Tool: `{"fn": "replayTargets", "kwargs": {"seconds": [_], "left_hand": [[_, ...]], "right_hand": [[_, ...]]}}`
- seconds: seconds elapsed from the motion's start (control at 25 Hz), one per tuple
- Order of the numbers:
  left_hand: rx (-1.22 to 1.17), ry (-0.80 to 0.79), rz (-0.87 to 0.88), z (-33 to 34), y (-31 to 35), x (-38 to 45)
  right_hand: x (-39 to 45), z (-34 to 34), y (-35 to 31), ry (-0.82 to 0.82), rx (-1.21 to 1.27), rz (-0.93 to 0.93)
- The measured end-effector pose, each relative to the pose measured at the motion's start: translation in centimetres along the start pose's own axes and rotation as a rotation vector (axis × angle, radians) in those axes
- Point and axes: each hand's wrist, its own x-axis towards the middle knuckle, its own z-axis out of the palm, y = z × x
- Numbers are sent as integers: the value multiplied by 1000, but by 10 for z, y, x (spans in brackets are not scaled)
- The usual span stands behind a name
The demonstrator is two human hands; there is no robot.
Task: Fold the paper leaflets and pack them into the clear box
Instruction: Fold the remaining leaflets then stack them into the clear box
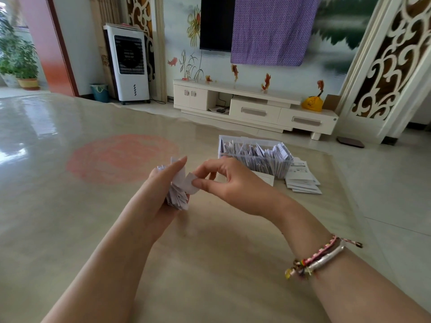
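— Leaflets [303, 180], that's what it all turns on. See the flat pile lying on the table [70, 206], just right of the box [254, 157]?

— I see it. And the box is already crammed with folded ones standing on edge. Looks nearly full to me.

— Near enough. Now the hands. Her left hand [163, 190] is curled round a wad [177, 197] of folded ones, held upright above the table, fingers stretched up along its side.

— And the right hand [224, 183]?

— Thumb and forefinger pinching one small strip [190, 183] that sticks out of the wad, the other fingers curled loosely.

— How would that stuff handle, you think?

— Thin paper, so light as anything, limp when flat, a bit springy once folded. Slick too; I'd guess a loose wad fans out or slides apart if the squeeze slackens.

— So where would you take hold?

— Across the folded edges, flat sides pressed together. A single one by its crease, where it's stiffest. Pulling hard by a corner could tear it.
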Motion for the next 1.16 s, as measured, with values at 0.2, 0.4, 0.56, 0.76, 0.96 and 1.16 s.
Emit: {"fn": "replayTargets", "kwargs": {"seconds": [0.2,0.4,0.56,0.76,0.96,1.16], "left_hand": [[339,-26,21,16,-4,-8],[206,-71,-38,21,-4,-13],[156,9,-35,16,-4,-8],[125,47,-22,19,-7,-5],[150,110,15,22,-10,-3],[181,187,96,28,-6,1]], "right_hand": [[0,-7,9,41,147,104],[2,-5,17,216,108,104],[-8,-30,47,144,-522,296],[-13,-37,66,114,-819,501],[-12,-37,63,336,-867,423],[-6,-30,16,397,322,446]]}}
